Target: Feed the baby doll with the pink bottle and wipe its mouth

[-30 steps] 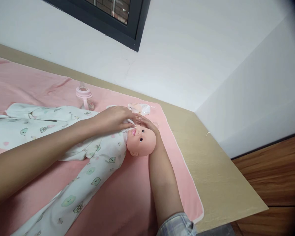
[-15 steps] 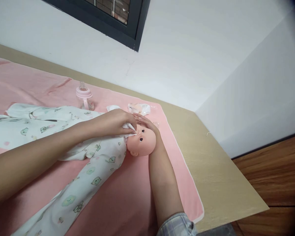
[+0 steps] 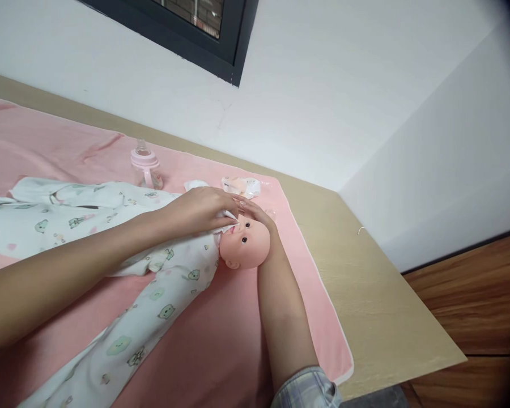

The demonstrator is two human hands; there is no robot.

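A baby doll [image 3: 250,249] in a white romper with a green animal print [image 3: 187,266] lies on its back on a pink blanket [image 3: 212,334]. My left hand [image 3: 206,208] comes in from the left and pinches a white tissue [image 3: 226,221] against the doll's face, beside its mouth. Part of the tissue is hidden under the fingers. Around the top and far side of the doll's head curves my right hand [image 3: 255,211], fingers stretched out and close to my left fingertips. Its wrist rests by the crown of the head.
A pink-lidded baby bottle [image 3: 147,169] stands behind the doll. Beyond my hands lie a clear plastic packet [image 3: 241,187] and a white wad [image 3: 195,185]. A wooden tabletop [image 3: 365,317] extends right of the blanket, with a white wall [image 3: 306,102] behind.
My left hand has shifted slightly to the right with the tissue, and more of the doll's red mouth shows. The right hand and the doll stay nearly still.
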